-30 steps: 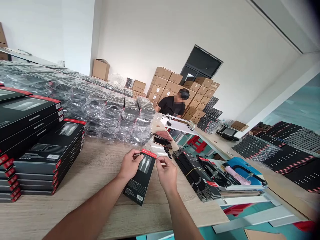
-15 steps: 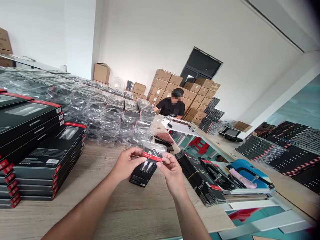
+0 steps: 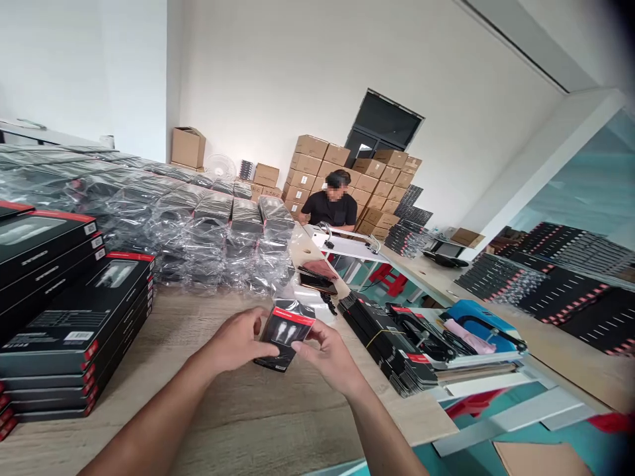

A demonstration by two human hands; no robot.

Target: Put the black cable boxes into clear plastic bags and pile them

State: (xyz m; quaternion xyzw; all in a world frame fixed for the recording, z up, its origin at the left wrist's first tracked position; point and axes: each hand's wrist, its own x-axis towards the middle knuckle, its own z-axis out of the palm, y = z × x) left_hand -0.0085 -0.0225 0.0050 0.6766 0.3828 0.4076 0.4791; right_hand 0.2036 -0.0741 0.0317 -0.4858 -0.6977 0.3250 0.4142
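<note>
A small black retail box (image 3: 292, 320) with a red band near its top stands on the wooden table in front of me. Two white items are pictured on its front, and clear plastic shows behind its top. My left hand (image 3: 242, 342) grips the left side, its thumb across the lower front. On the other side my right hand (image 3: 327, 354) grips the right edge, thumb on the front. Fingers behind the box are partly hidden. Both hands are closed around it.
Stacked black boxes (image 3: 79, 317) stand at left. Behind is a wall of plastic-wrapped boxes (image 3: 208, 231). Flat black cartons (image 3: 384, 340), bound with a band, lie at right beside a blue item (image 3: 471, 317). A person (image 3: 330, 206) sits farther back by brown cartons (image 3: 307, 165).
My hands have moved from pinching the box's red-banded top to gripping its sides lower down. The box's top now looks closed and flat. The view has shifted slightly right.
</note>
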